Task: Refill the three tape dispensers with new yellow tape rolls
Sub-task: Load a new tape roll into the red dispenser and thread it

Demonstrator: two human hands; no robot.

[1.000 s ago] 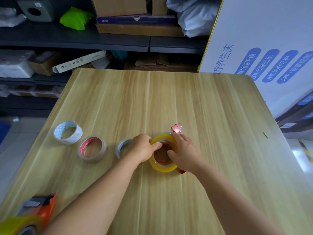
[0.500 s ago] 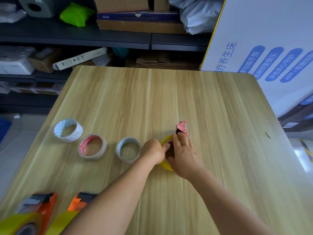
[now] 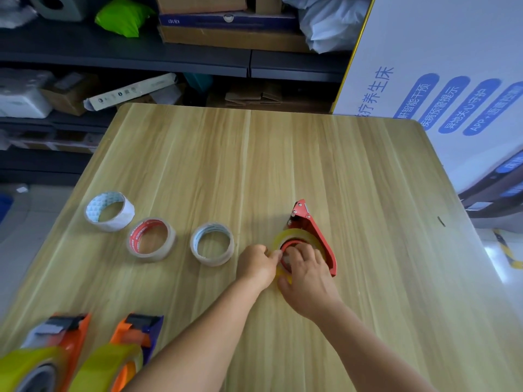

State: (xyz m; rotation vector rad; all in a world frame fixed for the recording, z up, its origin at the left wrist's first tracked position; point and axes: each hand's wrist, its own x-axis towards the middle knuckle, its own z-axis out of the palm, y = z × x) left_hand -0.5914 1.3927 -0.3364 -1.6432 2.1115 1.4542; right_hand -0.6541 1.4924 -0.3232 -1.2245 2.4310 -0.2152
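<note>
Wooden table (image 3: 283, 165): red dispenser (image 3: 314, 233) flat, nose away.

My wooden bench (image 3: 283, 165) faces dark shelving (image 3: 127, 59) holding cardboard boxes (image 3: 232, 38); a white printed carton (image 3: 452, 80) stands right.

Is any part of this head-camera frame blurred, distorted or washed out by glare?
Head view: the centre is sharp, with the red tape dispenser and both hands crisp; the two orange dispensers with yellow rolls at the bottom left are smeared; the wide lens bows the wooden table's edges; light is soft and even, no glare.
</note>
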